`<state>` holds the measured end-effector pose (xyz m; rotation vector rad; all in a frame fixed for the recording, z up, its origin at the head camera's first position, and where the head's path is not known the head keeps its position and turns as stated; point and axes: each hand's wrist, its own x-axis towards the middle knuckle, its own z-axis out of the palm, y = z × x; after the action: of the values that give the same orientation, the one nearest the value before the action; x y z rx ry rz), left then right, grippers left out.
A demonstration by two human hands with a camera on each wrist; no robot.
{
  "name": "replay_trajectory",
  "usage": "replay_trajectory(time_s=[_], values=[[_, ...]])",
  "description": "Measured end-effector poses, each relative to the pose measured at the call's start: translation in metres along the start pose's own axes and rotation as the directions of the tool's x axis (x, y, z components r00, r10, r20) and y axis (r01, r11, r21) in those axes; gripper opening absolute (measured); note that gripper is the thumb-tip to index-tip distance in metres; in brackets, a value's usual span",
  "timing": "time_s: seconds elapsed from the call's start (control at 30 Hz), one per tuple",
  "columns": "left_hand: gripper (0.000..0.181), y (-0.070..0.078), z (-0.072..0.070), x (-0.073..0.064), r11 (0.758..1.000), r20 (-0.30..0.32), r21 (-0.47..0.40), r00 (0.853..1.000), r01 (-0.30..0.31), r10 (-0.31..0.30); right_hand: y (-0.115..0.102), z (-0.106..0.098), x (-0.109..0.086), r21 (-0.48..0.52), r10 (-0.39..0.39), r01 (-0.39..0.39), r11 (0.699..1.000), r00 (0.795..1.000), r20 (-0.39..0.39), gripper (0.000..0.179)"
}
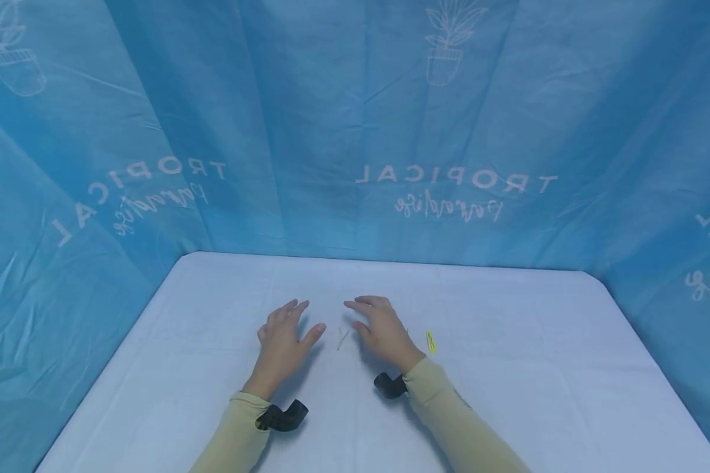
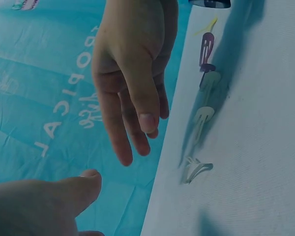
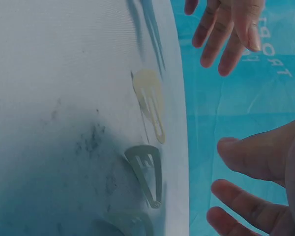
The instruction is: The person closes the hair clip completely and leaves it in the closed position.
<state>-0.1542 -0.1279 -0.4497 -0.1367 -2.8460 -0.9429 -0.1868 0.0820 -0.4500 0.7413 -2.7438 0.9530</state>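
Note:
My left hand (image 1: 282, 348) hovers over the white table with its fingers spread and holds nothing. Opposite it, my right hand (image 1: 384, 330) is also held above the cloth, its fingers loosely bent and nothing in them. Between the hands lies a small pale hair clip (image 1: 342, 339), thin and faint in the head view. The left wrist view shows a row of snap hair clips: a dark reddish one (image 2: 206, 49), pale green ones and a grey-green one (image 2: 199, 169). In the right wrist view are a cream clip (image 3: 149, 96) and a grey-green clip (image 3: 146, 169).
A small yellow strip (image 1: 430, 341) lies right of my right hand. Black wrist mounts (image 1: 284, 416) stick out from both sleeves. The white table (image 1: 538, 368) is bordered by a blue printed curtain (image 1: 331, 131) at the back and sides.

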Motion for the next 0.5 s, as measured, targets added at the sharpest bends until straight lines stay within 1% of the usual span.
replay_trajectory(time_s=[0.13,0.27,0.4,0.5], values=[[0.061,-0.001,0.004,0.0,1.0,-0.007,0.003,1.0,-0.015,0.015,0.0,0.005,0.003,-0.021,0.026,-0.025,0.999,0.998,0.048,0.035],[0.06,0.0,0.008,-0.001,1.0,-0.017,0.017,1.0,-0.025,0.025,-0.002,0.008,0.005,-0.032,0.07,-0.067,0.997,0.991,0.111,0.034],[0.057,0.002,0.012,-0.002,0.999,-0.018,0.03,1.0,-0.014,0.015,-0.001,0.01,0.006,-0.045,0.077,-0.072,0.996,0.987,0.142,0.033],[0.054,0.003,0.014,-0.003,0.999,-0.015,0.032,1.0,-0.007,0.007,0.0,0.013,0.006,-0.054,0.059,-0.051,0.997,0.987,0.147,0.032]])
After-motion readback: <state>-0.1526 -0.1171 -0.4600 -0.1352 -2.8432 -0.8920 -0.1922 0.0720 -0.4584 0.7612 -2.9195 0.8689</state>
